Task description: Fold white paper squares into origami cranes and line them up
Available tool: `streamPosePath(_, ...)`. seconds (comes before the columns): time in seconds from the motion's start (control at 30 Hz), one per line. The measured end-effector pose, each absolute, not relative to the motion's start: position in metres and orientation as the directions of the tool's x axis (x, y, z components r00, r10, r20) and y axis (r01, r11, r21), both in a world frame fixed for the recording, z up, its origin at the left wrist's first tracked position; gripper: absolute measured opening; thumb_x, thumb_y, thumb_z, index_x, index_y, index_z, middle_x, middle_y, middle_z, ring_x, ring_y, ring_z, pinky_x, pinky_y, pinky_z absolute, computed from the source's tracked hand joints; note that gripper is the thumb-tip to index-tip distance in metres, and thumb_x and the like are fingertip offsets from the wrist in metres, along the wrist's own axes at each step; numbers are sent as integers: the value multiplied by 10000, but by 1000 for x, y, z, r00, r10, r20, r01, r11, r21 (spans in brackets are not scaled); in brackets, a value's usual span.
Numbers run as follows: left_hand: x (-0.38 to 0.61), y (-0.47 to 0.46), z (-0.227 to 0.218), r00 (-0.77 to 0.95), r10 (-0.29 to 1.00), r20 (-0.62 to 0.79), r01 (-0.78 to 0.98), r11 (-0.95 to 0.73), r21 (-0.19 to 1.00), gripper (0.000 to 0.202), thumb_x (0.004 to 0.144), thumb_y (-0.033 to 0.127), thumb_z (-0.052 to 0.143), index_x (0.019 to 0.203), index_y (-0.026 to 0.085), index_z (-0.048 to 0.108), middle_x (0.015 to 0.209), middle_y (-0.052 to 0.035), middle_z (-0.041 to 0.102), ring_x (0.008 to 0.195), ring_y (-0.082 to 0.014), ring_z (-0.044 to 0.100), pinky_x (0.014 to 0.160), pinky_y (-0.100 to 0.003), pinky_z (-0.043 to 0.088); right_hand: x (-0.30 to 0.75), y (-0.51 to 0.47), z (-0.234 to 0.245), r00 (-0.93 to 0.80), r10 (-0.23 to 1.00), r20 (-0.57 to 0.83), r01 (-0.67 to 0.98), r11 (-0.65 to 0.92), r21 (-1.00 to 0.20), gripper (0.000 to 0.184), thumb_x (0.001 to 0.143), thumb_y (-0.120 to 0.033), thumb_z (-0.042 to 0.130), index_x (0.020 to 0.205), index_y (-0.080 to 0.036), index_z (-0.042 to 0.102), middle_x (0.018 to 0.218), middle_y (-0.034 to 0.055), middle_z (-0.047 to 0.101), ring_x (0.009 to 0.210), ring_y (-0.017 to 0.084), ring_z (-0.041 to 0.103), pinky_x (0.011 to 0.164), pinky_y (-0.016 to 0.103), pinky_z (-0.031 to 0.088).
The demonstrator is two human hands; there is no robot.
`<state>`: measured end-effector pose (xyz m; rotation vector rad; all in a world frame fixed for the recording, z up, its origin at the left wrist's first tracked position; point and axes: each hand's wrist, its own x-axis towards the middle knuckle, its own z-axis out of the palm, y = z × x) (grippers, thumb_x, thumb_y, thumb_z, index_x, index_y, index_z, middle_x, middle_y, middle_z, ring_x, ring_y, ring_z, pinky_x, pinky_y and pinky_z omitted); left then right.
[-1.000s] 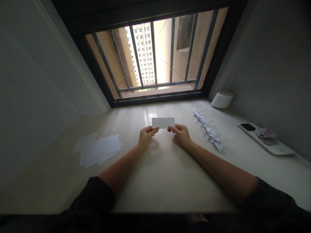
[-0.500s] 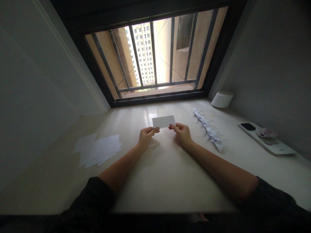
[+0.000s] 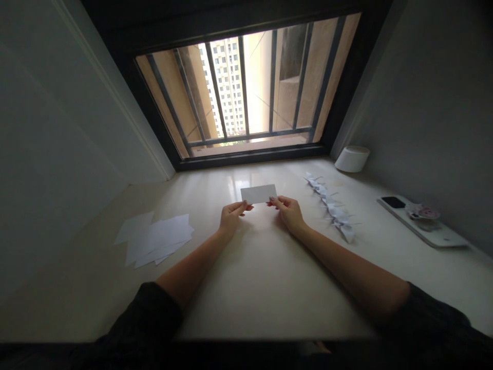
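Observation:
A small white rectangle of paper (image 3: pixel 259 193), apparently folded, is held up between my two hands above the white surface. My left hand (image 3: pixel 232 215) pinches its lower left corner between thumb and fingers. At the lower right corner, my right hand (image 3: pixel 288 211) grips it the same way, thumb on the near face. To the right of my right hand, several folded paper cranes (image 3: pixel 332 205) stand in a slanting row. Loose white paper sheets (image 3: pixel 159 236) lie overlapping to the left of my left forearm.
A phone (image 3: pixel 423 221) with a round grip on its back lies at the right, near the wall. A white cup-like object (image 3: pixel 352 158) stands in the far right corner. Behind the pale countertop (image 3: pixel 269 293) is a barred window (image 3: pixel 246 97) in a dark frame.
Both hands keep hold of the paper in nearly the same place. My left thumb has shifted slightly left along its lower edge.

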<state>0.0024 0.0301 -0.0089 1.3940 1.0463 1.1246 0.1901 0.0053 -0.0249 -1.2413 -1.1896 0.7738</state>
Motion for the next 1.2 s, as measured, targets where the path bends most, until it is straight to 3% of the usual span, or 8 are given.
streamPosePath(0.13, 3, 29, -8, 192, 973, 128, 46, -139, 989, 395, 736, 531, 599, 746, 159, 732, 827, -109, 725, 792, -213, 639, 659, -302, 423, 191, 7, -28, 276, 923, 269, 185, 224, -957, 415, 788, -534, 529, 764, -152, 689, 778, 87, 676, 746, 204, 603, 701, 331, 461)
streamPosePath(0.3, 4, 27, -8, 176, 971, 161, 84, -177, 981, 390, 735, 527, 603, 748, 157, 729, 804, -102, 724, 774, -216, 643, 651, -309, 439, 190, 2, -21, 290, 772, 566, 505, 379, -775, 650, 761, -512, 607, 1328, -237, 448, 1204, 124, 515, 979, 240, 545, 815, 398, 475)
streamPosePath(0.43, 5, 24, -7, 193, 964, 185, 127, -212, 969, 367, 741, 506, 606, 744, 162, 735, 784, -96, 725, 762, -216, 641, 654, -311, 442, 188, -4, -15, 92, 729, 678, 717, 424, -554, 609, 744, -507, 643, 1291, -278, 503, 1227, 103, 491, 1112, 275, 458, 956, 429, 394)
streamPosePath(0.8, 4, 27, -10, 190, 968, 162, 182, -197, 963, 398, 749, 520, 581, 765, 153, 734, 791, -89, 724, 763, -203, 643, 636, -288, 459, 189, -8, -11, -15, 689, 724, 839, 403, -367, 498, 766, -462, 639, 1208, -246, 559, 1162, 100, 562, 1073, 291, 464, 918, 445, 378)
streamPosePath(0.93, 4, 27, -10, 186, 969, 161, 183, -195, 964, 386, 750, 512, 588, 769, 155, 733, 791, -86, 722, 770, -201, 641, 633, -283, 457, 187, -10, -8, 35, 708, 706, 801, 403, -443, 319, 753, -474, 650, 959, -231, 643, 983, 84, 630, 982, 278, 503, 869, 427, 397)
streamPosePath(1.03, 3, 27, -9, 200, 964, 173, 164, -207, 964, 382, 756, 511, 586, 790, 159, 730, 806, -84, 719, 793, -202, 639, 638, -278, 456, 185, -10, -9, 149, 762, 630, 662, 396, -636, 252, 761, -475, 637, 763, -223, 621, 795, 50, 637, 835, 238, 547, 782, 384, 424)
streamPosePath(1.13, 2, 27, -7, 245, 947, 210, 107, -242, 964, 401, 788, 512, 555, 942, 178, 713, 898, -81, 713, 837, -196, 635, 654, -271, 455, 184, -7, -10, 229, 885, 405, 277, 340, -899, 312, 729, -525, 637, 726, -219, 573, 615, -16, 579, 588, 163, 524, 585, 302, 414)
streamPosePath(1.2, 3, 27, -8, 275, 935, 224, 77, -253, 964, 437, 827, 523, 491, 1044, 196, 683, 986, -83, 699, 861, -192, 629, 673, -275, 455, 183, -5, -11, 155, 960, 233, -28, 240, -970, 346, 696, -547, 653, 772, -219, 573, 558, -48, 550, 495, 129, 484, 510, 267, 381)
